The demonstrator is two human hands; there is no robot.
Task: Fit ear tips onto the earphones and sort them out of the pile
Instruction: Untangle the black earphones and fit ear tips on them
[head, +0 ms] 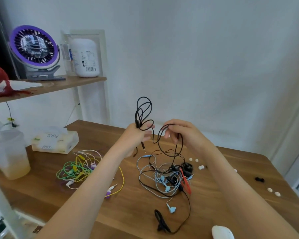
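In the middle of the frame, the left hand (136, 135) holds up a bunch of loops of the black cable (143, 111). Its fingers are curled round the loops, so the wire is tidy and cannot drop back into the mess. The plug (143, 147) hangs down just under this hand.

The right hand (181, 133), just beside it, pinches the same black cable between thumb and fingers. From there the wire runs down into the tangled pile (167, 176) of blue, black and red earphones on the desk (145, 213), in the lower middle of the frame. I think the person is winding this wire up to pull it free of the pile.

At the lower left lies a colourful bunch (79, 168) of green, yellow and pink earphones, apart from the tangled pile. That looks like the place for sorted ones.

Small white ear tips (193, 159) lie on the desk just right of the pile, near enough to grab and push on. Two black ear tips (259, 179) lie farther right.
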